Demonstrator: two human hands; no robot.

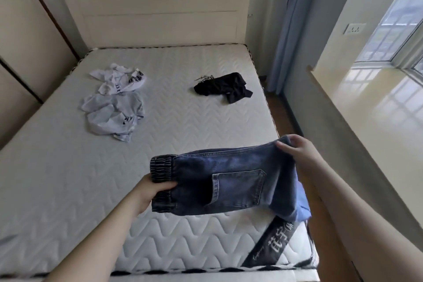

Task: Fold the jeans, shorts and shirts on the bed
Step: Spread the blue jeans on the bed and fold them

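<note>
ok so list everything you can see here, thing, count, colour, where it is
jeans: 1, blue denim with dark elastic cuffs, folded, held up over the near end of the mattress
white shirt: 1, white with black lettering, crumpled, far left of the mattress
light grey shirt: 1, pale grey, crumpled, just nearer than the white shirt
black garment: 1, black, bunched, far right of the mattress
mattress: 1, white quilted, fills the middle
headboard: 1, cream, far wall
curtain: 1, light blue, right of the headboard
window: 1, right side
left hand: 1, grips the cuff end of the jeans
right hand: 1, fingers pinch the other end of the jeans
</note>
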